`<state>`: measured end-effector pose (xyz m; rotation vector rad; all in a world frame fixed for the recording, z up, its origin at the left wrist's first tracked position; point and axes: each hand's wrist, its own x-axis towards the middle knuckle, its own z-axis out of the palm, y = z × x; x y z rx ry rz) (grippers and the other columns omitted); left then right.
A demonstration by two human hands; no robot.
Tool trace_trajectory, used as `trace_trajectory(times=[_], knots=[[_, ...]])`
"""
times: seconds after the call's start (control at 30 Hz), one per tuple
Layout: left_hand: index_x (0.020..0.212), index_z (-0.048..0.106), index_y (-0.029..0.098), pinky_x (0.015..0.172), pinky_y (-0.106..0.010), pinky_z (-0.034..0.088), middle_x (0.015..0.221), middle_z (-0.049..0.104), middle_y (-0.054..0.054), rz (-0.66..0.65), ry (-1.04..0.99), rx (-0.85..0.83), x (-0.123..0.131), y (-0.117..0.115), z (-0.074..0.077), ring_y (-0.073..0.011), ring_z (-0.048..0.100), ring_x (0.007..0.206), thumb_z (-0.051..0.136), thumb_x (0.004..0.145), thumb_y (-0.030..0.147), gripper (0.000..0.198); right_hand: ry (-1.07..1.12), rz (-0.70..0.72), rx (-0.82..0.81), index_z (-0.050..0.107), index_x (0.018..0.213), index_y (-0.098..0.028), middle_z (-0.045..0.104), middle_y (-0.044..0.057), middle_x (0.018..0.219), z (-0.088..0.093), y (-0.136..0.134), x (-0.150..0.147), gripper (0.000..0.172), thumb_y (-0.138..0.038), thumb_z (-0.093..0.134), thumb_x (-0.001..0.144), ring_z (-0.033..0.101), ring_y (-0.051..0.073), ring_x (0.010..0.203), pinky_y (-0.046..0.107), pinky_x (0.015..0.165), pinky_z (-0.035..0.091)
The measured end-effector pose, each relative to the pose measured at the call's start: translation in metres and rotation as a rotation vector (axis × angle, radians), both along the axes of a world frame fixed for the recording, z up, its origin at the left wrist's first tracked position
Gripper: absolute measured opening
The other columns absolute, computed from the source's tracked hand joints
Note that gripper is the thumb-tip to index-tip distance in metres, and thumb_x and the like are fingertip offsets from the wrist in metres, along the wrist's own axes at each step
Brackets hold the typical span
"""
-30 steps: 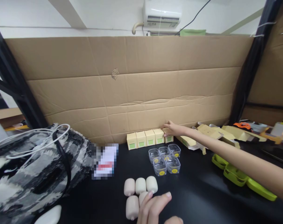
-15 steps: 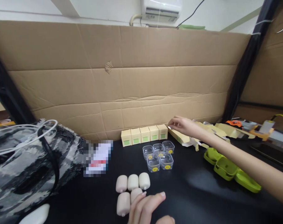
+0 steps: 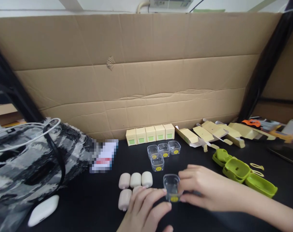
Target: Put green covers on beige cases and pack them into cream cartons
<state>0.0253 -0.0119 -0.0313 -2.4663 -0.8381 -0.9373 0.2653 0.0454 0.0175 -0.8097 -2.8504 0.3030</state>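
Observation:
My right hand [image 3: 205, 188] pinches a small clear plastic case [image 3: 171, 188] with a yellow sticker, held just above the black table near the front. My left hand [image 3: 146, 211] touches the same case with its fingertips and lies over the beige rounded cases [image 3: 135, 180]. Behind them stand several more clear cases [image 3: 163, 151]. A row of small cream boxes with green labels [image 3: 150, 134] lines the cardboard wall.
Flat unfolded cream cartons [image 3: 209, 133] lie at the back right. Green silicone covers [image 3: 243, 172] sit to the right. A grey patterned bag [image 3: 32, 161] with a white cable fills the left, a white case [image 3: 43, 210] in front of it. A cardboard wall [image 3: 136, 74] closes the back.
My right hand came back from the boxes at the cardboard wall and took one clear case from the group. My left hand moved up to meet that case.

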Motion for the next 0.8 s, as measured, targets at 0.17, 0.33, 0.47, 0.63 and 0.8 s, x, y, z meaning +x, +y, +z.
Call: trace_trajectory(times=[0.17, 0.33, 0.47, 0.63, 0.8], knots=[[0.117, 0.052, 0.015, 0.086, -0.030, 0.055, 0.109, 0.073, -0.009, -0.057, 0.011, -0.110, 0.003, 0.001, -0.010, -0.0185, 0.067, 0.097, 0.053, 0.090, 0.043, 0.039, 0.044, 0.109, -0.078, 0.063, 0.085, -0.021, 0.067, 0.000, 0.079, -0.003, -0.032, -0.014, 0.006, -0.025, 0.065, 0.081, 0.063, 0.016, 0.074, 0.029, 0.073, 0.044], [0.113, 0.056, 0.012, 0.077, -0.029, 0.057, 0.102, 0.075, -0.010, -0.050, 0.020, -0.036, 0.012, -0.001, -0.010, -0.0194, 0.070, 0.089, 0.049, 0.092, 0.021, 0.023, 0.225, -0.102, -0.063, 0.065, 0.096, -0.021, 0.065, 0.000, 0.074, 0.018, -0.011, 0.014, 0.015, -0.029, 0.057, 0.086, 0.060, 0.015, 0.068, 0.028, 0.068, 0.046], [0.106, 0.063, 0.016, 0.077, -0.035, 0.057, 0.107, 0.074, -0.010, -0.003, 0.175, 0.075, 0.019, 0.005, 0.002, -0.0245, 0.070, 0.091, 0.046, 0.091, 0.014, 0.023, 0.205, -0.567, 0.163, 0.066, 0.089, -0.024, 0.068, 0.005, 0.086, 0.035, 0.035, 0.073, 0.024, -0.039, 0.048, 0.087, 0.064, 0.020, 0.078, 0.032, 0.071, 0.048], [0.107, 0.061, 0.012, 0.081, -0.040, 0.057, 0.113, 0.070, -0.015, 0.093, 0.310, -0.038, 0.033, 0.020, 0.017, -0.0277, 0.068, 0.096, 0.046, 0.085, 0.006, 0.027, 0.108, -0.854, 0.114, 0.064, 0.086, -0.019, 0.071, 0.013, 0.075, 0.016, 0.072, 0.127, 0.030, -0.047, 0.061, 0.074, 0.066, 0.030, 0.065, 0.038, 0.055, 0.046], [0.111, 0.059, 0.012, 0.087, -0.045, 0.056, 0.116, 0.068, -0.014, 0.114, 0.296, -0.194, 0.035, 0.026, 0.027, -0.0291, 0.065, 0.102, 0.055, 0.085, 0.016, 0.026, 0.097, -0.840, -0.032, 0.052, 0.120, -0.018, 0.072, 0.009, 0.071, -0.002, 0.076, 0.133, 0.057, -0.043, 0.066, 0.071, 0.066, 0.025, 0.058, 0.034, 0.052, 0.047]])
